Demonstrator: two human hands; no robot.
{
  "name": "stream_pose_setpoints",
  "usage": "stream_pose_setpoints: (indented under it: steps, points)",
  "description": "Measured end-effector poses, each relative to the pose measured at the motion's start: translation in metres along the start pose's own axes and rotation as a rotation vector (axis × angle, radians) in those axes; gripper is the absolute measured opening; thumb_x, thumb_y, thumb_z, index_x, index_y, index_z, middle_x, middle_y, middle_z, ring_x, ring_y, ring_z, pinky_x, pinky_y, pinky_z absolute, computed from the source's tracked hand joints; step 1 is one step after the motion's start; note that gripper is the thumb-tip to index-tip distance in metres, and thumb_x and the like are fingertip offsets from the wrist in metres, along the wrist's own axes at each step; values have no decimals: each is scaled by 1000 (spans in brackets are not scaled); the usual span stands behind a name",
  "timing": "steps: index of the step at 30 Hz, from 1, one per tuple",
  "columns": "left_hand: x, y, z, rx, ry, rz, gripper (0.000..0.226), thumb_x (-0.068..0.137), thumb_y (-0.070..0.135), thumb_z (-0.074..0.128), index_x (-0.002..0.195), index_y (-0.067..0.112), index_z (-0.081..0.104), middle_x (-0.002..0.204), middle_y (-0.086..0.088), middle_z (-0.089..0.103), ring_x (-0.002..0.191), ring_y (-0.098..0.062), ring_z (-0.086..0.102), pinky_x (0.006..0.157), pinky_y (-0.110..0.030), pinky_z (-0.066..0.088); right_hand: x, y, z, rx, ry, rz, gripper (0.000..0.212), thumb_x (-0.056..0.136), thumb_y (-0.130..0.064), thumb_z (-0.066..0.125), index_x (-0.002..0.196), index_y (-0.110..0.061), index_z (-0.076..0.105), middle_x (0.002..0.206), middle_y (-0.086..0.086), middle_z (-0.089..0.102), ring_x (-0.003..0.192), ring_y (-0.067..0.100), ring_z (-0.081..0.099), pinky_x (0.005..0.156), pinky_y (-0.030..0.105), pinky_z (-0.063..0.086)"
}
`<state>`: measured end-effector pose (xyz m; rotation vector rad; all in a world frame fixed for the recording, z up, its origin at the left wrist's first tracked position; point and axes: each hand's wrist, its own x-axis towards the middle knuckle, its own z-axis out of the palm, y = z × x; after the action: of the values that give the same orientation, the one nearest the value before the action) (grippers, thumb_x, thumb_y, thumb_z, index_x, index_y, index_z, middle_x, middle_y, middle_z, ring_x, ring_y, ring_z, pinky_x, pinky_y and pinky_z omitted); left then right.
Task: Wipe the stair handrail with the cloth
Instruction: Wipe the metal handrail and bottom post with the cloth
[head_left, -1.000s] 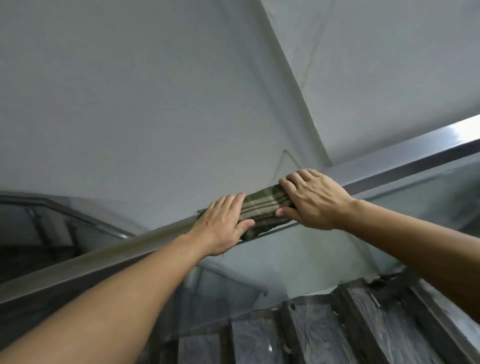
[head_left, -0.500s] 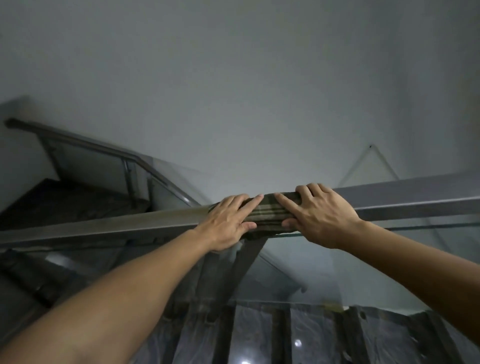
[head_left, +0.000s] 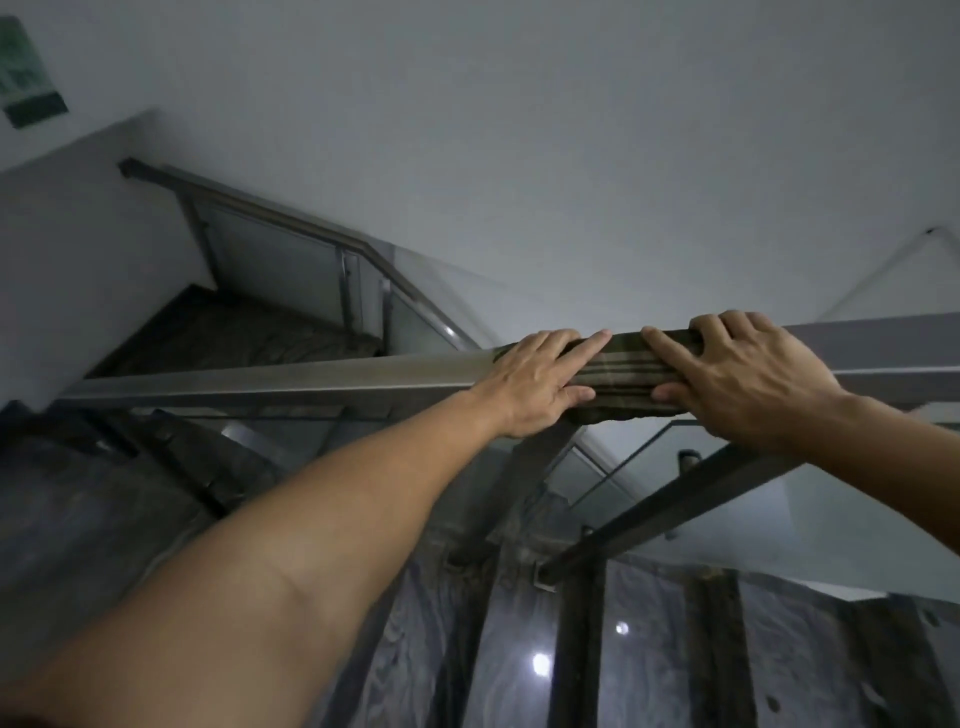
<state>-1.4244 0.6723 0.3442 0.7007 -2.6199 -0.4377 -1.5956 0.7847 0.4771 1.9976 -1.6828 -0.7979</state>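
A flat metal stair handrail (head_left: 291, 378) crosses the view from lower left to right. A dark green striped cloth (head_left: 626, 370) is wrapped over its top and front face. My left hand (head_left: 540, 382) presses on the cloth's left end, fingers over the top and thumb on the front. My right hand (head_left: 737, 376) grips the cloth's right end the same way. Both hands hold the cloth against the rail, fingertips nearly touching. The rail under the cloth is hidden.
Glass panels (head_left: 727, 499) and metal posts (head_left: 535, 467) sit below the rail. A second handrail (head_left: 280, 218) descends along the lower flight at the left. Dark marble steps (head_left: 649, 665) lie below. Grey wall fills the background, with a green sign (head_left: 26, 73) top left.
The view has swung left and down, showing the lower flight. Both hands have slid with the cloth along the handrail, and stay clamped on it.
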Motion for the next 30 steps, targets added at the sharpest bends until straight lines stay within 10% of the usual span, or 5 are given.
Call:
stream_pose_setpoints:
  steps: [30]
  points:
    - [-277,-492,47,56,-12,-38,70,92,39,47,150,12,17,138,-15,41,119,-29,43,107,-44,35,349,-445,-43,72,-74,-29,73,89,-56,8,139,-6,26,107,22,56,91,35,54,78,43,44]
